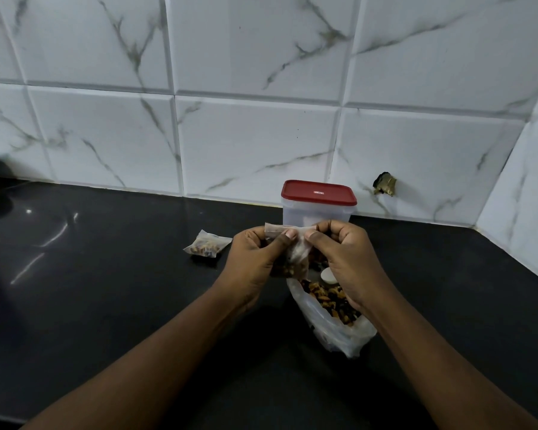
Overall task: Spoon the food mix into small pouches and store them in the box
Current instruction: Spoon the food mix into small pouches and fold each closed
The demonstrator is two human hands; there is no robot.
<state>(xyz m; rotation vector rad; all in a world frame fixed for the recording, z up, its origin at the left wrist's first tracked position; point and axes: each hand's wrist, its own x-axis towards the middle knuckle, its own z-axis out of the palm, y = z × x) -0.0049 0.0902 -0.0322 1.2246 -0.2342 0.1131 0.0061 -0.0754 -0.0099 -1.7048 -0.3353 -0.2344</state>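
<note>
Both hands pinching top edge of small pouch [294,248], w/ left hand [255,259] & right hand [343,259] holding it above open bag of mix [333,308]. Filled pouch [206,245] lying on black counter [106,274] to left. Red-lidded box [319,201] standing behind, lid on, by tiled wall [261,88].

A glossy black countertop [106,274] meets a white marble-veined tile wall [230,57] with a chipped hole [385,184]
</note>
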